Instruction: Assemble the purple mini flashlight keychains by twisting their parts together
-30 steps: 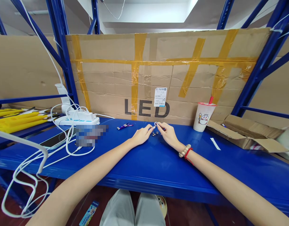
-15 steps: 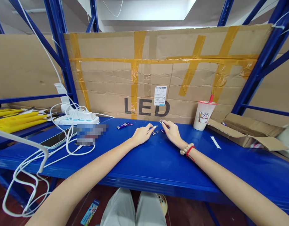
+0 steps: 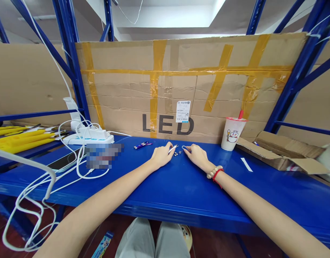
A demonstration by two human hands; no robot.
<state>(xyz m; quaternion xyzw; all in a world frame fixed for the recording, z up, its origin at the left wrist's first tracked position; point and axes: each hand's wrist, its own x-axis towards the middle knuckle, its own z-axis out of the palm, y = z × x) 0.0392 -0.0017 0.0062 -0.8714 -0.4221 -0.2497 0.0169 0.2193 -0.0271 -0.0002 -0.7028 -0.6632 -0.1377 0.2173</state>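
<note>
Near the back of the blue shelf, my left hand pinches a small white stick-like piece with a metallic-looking end. To its right, my right hand is closed on a thin white loop; most of what the fingers grip is hidden. Several tiny shiny metal pieces lie on the shelf between the two hands. Left of my left hand rests a small blue-purple object with a shiny surface, too small to name. The hands are apart from each other.
A white cup with a red straw stands at the right, beside an open cardboard box and a white strip. At left are a power strip, white cables, a phone and yellow-handled tools.
My right hand has lowered slightly, and the white loop with it, closer to the shelf. The purple object beside it is no longer visible. The view has tilted up a little.
</note>
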